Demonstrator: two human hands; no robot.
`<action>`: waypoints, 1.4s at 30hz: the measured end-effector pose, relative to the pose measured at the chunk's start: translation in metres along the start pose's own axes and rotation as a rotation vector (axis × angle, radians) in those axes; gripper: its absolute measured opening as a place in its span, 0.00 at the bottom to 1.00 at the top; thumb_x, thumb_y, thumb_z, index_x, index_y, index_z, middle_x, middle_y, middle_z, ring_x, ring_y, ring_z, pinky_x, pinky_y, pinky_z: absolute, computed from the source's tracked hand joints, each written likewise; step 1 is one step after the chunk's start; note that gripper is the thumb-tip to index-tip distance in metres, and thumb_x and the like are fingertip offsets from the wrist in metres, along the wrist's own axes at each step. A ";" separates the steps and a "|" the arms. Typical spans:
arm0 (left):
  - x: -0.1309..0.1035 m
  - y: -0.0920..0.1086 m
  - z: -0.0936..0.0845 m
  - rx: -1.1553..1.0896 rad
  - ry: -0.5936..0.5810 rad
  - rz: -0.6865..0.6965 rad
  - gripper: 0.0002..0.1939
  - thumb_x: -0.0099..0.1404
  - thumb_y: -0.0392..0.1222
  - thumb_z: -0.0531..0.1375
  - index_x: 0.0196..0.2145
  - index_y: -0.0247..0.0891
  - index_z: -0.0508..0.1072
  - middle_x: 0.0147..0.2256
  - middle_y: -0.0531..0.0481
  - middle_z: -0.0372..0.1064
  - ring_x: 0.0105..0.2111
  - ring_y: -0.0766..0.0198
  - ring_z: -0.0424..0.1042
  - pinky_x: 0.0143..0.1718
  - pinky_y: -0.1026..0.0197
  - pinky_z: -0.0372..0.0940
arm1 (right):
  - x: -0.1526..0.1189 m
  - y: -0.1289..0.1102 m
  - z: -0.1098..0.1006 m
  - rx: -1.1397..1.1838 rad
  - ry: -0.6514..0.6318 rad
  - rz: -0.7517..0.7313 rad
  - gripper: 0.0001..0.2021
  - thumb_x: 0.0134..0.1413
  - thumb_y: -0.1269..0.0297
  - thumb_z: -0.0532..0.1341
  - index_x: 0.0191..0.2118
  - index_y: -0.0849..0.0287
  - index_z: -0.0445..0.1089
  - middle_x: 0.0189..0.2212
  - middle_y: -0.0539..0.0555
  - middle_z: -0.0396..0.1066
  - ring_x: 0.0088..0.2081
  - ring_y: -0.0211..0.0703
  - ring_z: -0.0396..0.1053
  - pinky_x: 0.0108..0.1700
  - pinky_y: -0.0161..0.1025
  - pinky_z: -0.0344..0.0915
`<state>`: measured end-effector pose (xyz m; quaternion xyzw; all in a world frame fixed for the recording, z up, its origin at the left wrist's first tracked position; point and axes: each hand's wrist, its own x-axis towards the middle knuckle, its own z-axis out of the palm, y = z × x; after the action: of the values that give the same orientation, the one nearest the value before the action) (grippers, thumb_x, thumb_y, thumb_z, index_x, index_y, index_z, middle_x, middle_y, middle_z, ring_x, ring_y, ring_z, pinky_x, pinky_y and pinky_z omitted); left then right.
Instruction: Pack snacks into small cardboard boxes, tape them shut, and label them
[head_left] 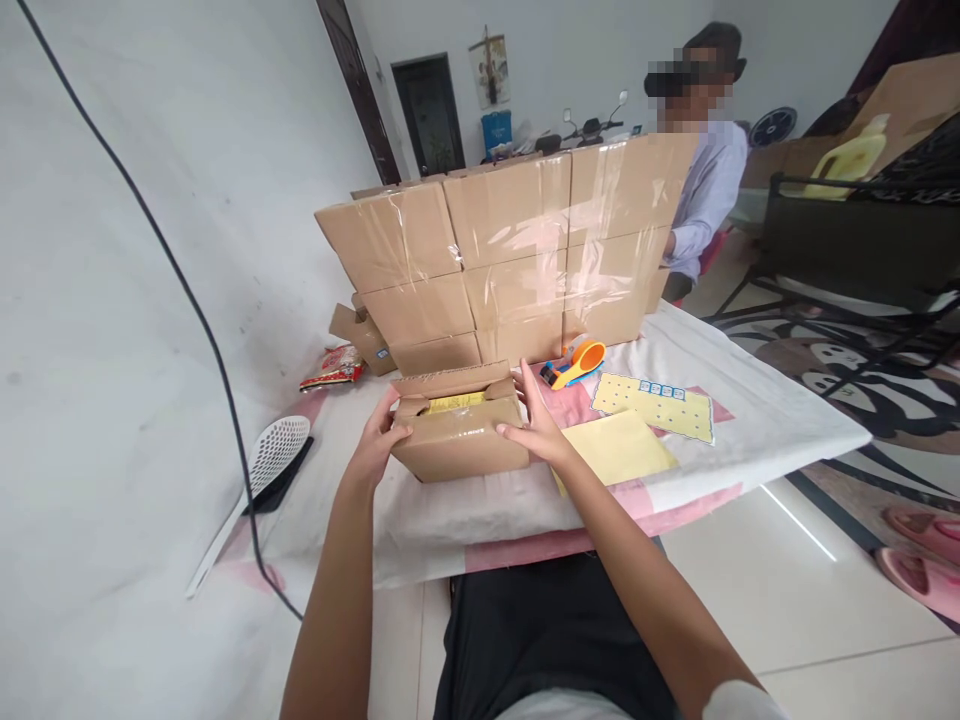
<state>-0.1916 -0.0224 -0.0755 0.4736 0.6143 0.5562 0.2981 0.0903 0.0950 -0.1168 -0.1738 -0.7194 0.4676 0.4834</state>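
Note:
Between my two hands is a small cardboard box (461, 445) on the cloth-covered table, its top flaps not fully closed. Something yellow (457, 402) shows through the gap at the top. My left hand (379, 440) grips the box's left end, thumb on the near face. At the right end, my right hand (532, 420) holds it the same way, thumb in front and fingers behind. A yellow sheet (619, 450) lies by my right forearm, beside a sheet of blue-marked stickers (652, 405). Just behind them rests an orange and blue tape dispenser (576, 362).
A wall of stacked, taped cartons (510, 250) rises behind the box. To the left are an opened carton (364, 335), a red packet (332, 368) and a white slotted skimmer (277, 450). A black cable (187, 290) hangs at left. Another person (712, 170) sits beyond the cartons.

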 end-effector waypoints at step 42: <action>-0.062 0.049 0.098 1.104 0.122 0.552 0.24 0.72 0.53 0.59 0.60 0.39 0.73 0.57 0.37 0.73 0.58 0.42 0.70 0.66 0.34 0.53 | 0.015 -0.003 -0.099 -0.557 0.649 0.250 0.17 0.57 0.59 0.58 0.21 0.54 0.52 0.18 0.45 0.52 0.23 0.37 0.52 0.28 0.39 0.50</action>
<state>-0.0684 -0.0428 -0.0582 0.6667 0.6822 0.2390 -0.1817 0.1685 0.1540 -0.0968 -0.5206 -0.6025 0.2321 0.5586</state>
